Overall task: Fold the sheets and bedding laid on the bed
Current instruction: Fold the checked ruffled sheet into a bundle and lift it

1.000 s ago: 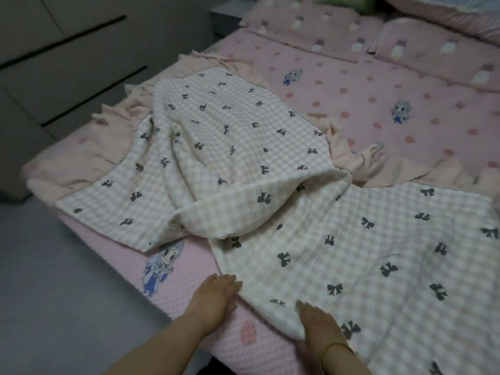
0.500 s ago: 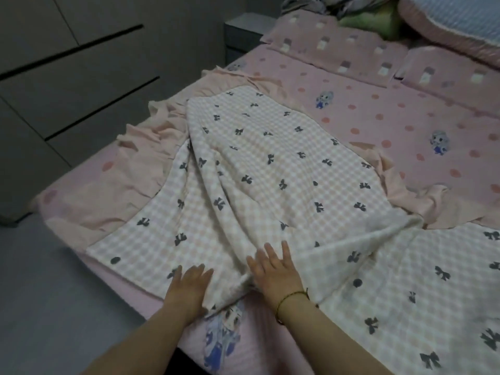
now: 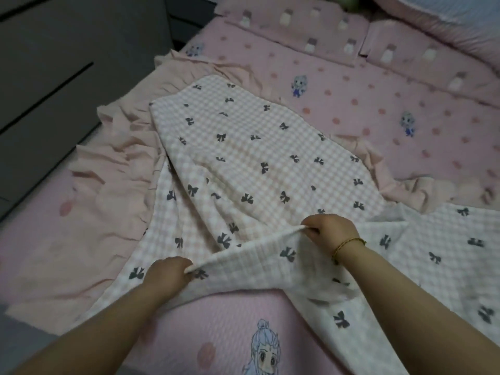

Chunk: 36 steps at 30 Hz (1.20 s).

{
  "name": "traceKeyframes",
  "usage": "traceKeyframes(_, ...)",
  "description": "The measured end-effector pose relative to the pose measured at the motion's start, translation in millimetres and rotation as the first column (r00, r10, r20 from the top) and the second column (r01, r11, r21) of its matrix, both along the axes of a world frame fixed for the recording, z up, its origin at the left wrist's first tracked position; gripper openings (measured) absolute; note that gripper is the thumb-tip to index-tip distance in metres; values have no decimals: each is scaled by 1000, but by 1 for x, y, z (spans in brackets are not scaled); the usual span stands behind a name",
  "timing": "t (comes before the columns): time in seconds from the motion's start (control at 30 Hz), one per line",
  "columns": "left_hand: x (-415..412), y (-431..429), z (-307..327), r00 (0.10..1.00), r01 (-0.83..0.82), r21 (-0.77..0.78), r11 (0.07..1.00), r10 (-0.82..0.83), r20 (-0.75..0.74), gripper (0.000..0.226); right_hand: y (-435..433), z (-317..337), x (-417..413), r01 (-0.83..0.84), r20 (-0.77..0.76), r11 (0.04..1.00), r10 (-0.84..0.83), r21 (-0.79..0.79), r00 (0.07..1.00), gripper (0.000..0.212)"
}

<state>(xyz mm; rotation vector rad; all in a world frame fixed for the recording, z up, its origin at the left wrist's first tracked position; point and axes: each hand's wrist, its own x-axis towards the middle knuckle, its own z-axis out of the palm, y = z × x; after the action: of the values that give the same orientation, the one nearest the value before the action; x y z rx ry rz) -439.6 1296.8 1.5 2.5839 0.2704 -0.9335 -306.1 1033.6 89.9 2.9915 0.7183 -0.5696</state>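
A pink-and-white checked blanket with dark bows lies partly doubled over on the bed, its pale pink ruffled border spread to the left and behind. My left hand pinches the blanket's near edge at the lower left. My right hand, with a thin bracelet at the wrist, grips the same edge further right. The edge is lifted and stretched taut between the two hands. The rest of the blanket runs off to the right.
Under the blanket lies a pink dotted bed sheet with cartoon figures. Pink pillows sit at the head of the bed. A dark drawer cabinet stands close along the left side.
Both hands lay flat on the blanket before; now they have closed on its near edge and raised it. The view has shifted closer over the bed.
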Motion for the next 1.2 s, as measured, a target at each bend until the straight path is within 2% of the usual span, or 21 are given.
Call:
traceKeyframes(0.07, 35, 31, 26, 985, -22, -135, 991, -2, -173, 31, 1, 8, 15, 24, -163, 1000, -24, -4, 986, 26)
traceKeyframes(0.1, 54, 42, 40, 969, 39, -114, 993, -66, -239, 31, 2, 13, 24, 53, -261, 999, -49, 7, 964, 24)
traceKeyframes(0.17, 102, 54, 74, 930, 231, 42, 972, -208, -303, 15, 5, 26, 44, 123, -400, 992, -108, 13, 910, 15)
traceKeyframes(0.2, 135, 57, 96, 918, 313, 138, 940, -263, -296, 13, 10, 36, 64, 153, -401, 988, -139, 4, 906, 12)
traceKeyframes(0.23, 163, 56, 111, 915, 358, 234, 904, -290, -281, 25, 12, 45, 77, 175, -363, 985, -164, -3, 917, 13)
traceKeyframes(0.3, 229, 50, 152, 943, 331, 445, 832, -305, -133, 37, 16, 70, 118, 250, -194, 968, -242, 15, 951, 11)
traceKeyframes(0.33, 260, 47, 174, 952, 242, 543, 804, -305, 27, 37, 16, 81, 141, 313, -66, 948, -309, 58, 949, 18)
traceKeyframes(0.37, 284, 44, 193, 921, 128, 607, 785, -321, 221, 34, 16, 90, 158, 384, 87, 916, -395, 116, 915, 24)
traceKeyframes(0.43, 312, 35, 213, 751, -103, 616, 781, -345, 563, 37, 17, 102, 180, 477, 371, 840, -543, 260, 753, 31)
traceKeyframes(0.47, 315, 31, 210, 652, -196, 539, 819, -301, 696, 45, 18, 100, 184, 501, 413, 802, -597, 325, 688, 35)
traceKeyframes(0.5, 315, 28, 199, 609, -241, 470, 849, -245, 754, 53, 21, 95, 184, 526, 390, 774, -632, 351, 670, 43)
traceKeyframes(0.57, 292, 28, 153, 704, -249, 410, 877, -127, 699, 60, 31, 64, 167, 539, 278, 796, -603, 276, 748, 58)
traceKeyframes(0.63, 254, 34, 97, 862, -192, 370, 909, -24, 507, 58, 41, 21, 140, 482, 166, 861, -506, 164, 847, 58)
traceKeyframes(0.7, 206, 45, 49, 965, -143, 300, 943, 65, 256, 59, 48, -22, 106, 376, 43, 926, -376, 25, 925, 61)
traceKeyframes(0.77, 159, 53, 12, 987, -159, 228, 961, 158, 23, 60, 52, -57, 72, 234, -107, 965, -246, -116, 963, 65)
traceKeyframes(0.83, 122, 56, -5, 974, -171, 222, 960, 198, -107, 60, 53, -82, 47, 139, -261, 974, -184, -180, 948, 65)
traceKeyframes(0.93, 90, 56, -10, 959, -230, 218, 948, 258, -113, 58, 54, -101, 30, 88, -369, 979, -152, -185, 917, 67)
traceKeyframes(1.07, 73, 57, -6, 951, -309, 212, 927, 303, 61, 60, 70, -107, 22, -1, -351, 988, -55, -155, 935, 77)
traceKeyframes(1.13, 72, 61, -9, 954, -294, 202, 934, 271, 131, 62, 91, -110, 15, -41, -339, 992, -2, -120, 941, 83)
traceKeyframes(1.2, 74, 70, -17, 969, -231, 196, 953, 208, 132, 63, 117, -119, 11, -83, -330, 990, 41, -115, 943, 87)
